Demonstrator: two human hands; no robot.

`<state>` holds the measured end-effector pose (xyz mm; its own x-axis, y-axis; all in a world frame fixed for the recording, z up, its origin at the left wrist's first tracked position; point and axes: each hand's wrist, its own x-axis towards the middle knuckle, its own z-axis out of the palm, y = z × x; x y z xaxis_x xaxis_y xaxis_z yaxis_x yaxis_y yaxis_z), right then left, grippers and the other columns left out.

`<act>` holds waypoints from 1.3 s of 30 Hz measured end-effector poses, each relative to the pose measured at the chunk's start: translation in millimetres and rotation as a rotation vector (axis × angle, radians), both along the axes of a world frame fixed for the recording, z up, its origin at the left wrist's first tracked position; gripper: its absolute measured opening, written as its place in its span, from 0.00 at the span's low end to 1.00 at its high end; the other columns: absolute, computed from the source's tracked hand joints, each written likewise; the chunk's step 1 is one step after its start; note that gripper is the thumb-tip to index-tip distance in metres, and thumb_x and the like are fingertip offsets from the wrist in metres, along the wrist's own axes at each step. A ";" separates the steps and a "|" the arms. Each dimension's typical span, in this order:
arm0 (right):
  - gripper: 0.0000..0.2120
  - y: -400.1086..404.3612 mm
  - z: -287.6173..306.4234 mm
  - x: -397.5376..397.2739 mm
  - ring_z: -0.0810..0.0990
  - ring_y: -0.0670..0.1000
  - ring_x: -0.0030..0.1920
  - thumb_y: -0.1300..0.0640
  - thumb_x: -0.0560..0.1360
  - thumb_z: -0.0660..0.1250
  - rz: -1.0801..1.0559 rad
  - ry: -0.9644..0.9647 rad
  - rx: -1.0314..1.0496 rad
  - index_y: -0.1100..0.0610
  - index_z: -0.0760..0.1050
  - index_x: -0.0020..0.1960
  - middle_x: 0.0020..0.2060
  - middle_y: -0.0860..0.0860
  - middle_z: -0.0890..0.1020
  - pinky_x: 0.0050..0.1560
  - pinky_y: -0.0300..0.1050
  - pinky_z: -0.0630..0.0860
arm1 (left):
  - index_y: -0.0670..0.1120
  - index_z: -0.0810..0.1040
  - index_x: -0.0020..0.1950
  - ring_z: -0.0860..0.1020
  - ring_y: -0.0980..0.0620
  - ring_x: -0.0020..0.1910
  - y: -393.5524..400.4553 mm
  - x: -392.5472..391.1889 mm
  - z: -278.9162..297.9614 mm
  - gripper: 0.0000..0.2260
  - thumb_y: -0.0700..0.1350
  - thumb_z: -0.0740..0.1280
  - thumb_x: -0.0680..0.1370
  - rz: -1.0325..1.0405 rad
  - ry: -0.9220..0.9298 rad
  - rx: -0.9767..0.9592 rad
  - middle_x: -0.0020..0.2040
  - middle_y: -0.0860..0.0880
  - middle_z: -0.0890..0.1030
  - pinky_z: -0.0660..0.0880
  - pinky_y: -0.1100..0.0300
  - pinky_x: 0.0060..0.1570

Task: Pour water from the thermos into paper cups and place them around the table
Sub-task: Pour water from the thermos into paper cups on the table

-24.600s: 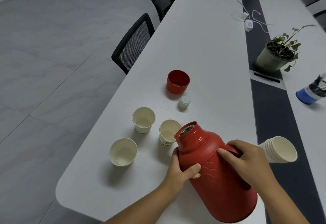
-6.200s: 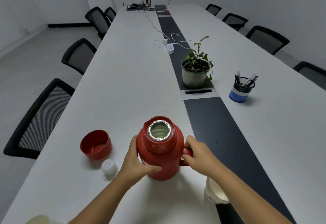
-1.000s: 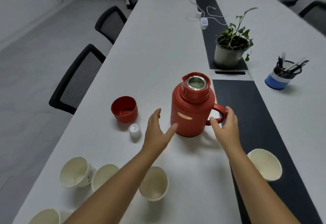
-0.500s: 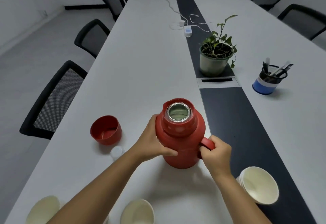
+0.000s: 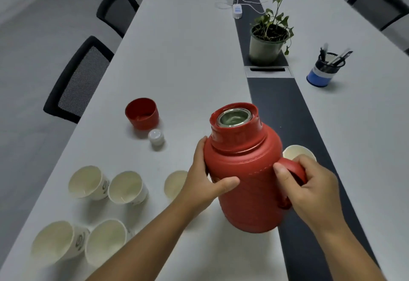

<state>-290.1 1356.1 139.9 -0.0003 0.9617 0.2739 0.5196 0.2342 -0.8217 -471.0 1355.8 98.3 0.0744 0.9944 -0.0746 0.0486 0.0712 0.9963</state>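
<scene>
Thermos: the red thermos (image 5: 245, 176) sits at centre-right of the frame, mouth uncovered and showing its metal rim, leaning a little toward the upper left. Whether its base rests on the bench (image 5: 188, 59) or is just lifted I cannot tell.
Right hand: the right hand (image 5: 309, 187) is closed round the thermos handle, at the right of the red body.
Left hand: the left hand (image 5: 205, 183) grips the left side of the body, fingers behind and thumb across the front.
Cups near the thermos: one paper cup (image 5: 174, 183) stands just left of the left wrist, partly hidden by it. Another cup rim (image 5: 296, 151) shows behind the right hand; how many cups are there I cannot tell.
Cups at lower left: a pair (image 5: 88, 182) (image 5: 127, 187) stands side by side in the lower left, and a nearer pair (image 5: 54, 242) (image 5: 105, 242) at the bottom left edge. No water is visible in them.
Lid parts: the red cap (image 5: 141, 113) lies open side up at mid-left, with the small white stopper (image 5: 156, 137) just beside it.
Progress: the thermos is opened and in hand, and cups are set out in a cluster. Pouring looks about to start or resume; filling and spreading the cups around the bench appear left to do.
Beyond: a potted plant (image 5: 267, 37) and a pen holder (image 5: 325, 70) stand at upper right, well apart from the work.
</scene>
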 end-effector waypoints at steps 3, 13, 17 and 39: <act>0.15 -21.9 0.4 5.2 0.74 0.47 0.28 0.48 0.70 0.67 0.042 -0.130 -0.022 0.56 0.71 0.31 0.24 0.46 0.72 0.31 0.25 0.68 | 0.57 0.64 0.61 0.76 0.58 0.56 -30.1 7.4 -6.6 0.33 0.56 0.71 0.58 0.022 -0.096 -0.038 0.57 0.54 0.76 0.76 0.59 0.55; 0.17 -54.6 -9.1 0.0 0.69 0.49 0.26 0.54 0.70 0.67 0.125 -0.324 -0.147 0.55 0.64 0.28 0.22 0.49 0.69 0.32 0.31 0.66 | 0.55 0.65 0.58 0.78 0.65 0.40 -88.4 13.0 -38.8 0.31 0.54 0.70 0.58 0.073 -0.344 -0.187 0.53 0.50 0.75 0.74 0.70 0.36; 0.15 -53.6 -6.3 -5.3 0.72 0.44 0.33 0.54 0.70 0.68 0.193 -0.368 -0.184 0.58 0.68 0.29 0.22 0.47 0.69 0.32 0.31 0.67 | 0.56 0.65 0.57 0.79 0.65 0.40 -99.7 14.3 -48.0 0.30 0.55 0.70 0.58 0.089 -0.380 -0.241 0.53 0.50 0.75 0.75 0.69 0.37; 0.15 -31.6 7.3 -44.7 0.72 0.52 0.29 0.52 0.70 0.68 0.315 -0.631 -0.222 0.63 0.72 0.33 0.25 0.54 0.74 0.32 0.45 0.68 | 0.52 0.66 0.58 0.81 0.61 0.48 -103.9 9.3 -75.3 0.31 0.54 0.72 0.58 0.225 -0.633 -0.285 0.56 0.48 0.77 0.76 0.68 0.40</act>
<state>-334.8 1324.5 147.2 -0.3786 0.9229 -0.0703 0.8444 0.3132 -0.4346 -461.7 1252.0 23.1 -0.0152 0.9392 -0.3431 -0.5767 0.2721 0.7703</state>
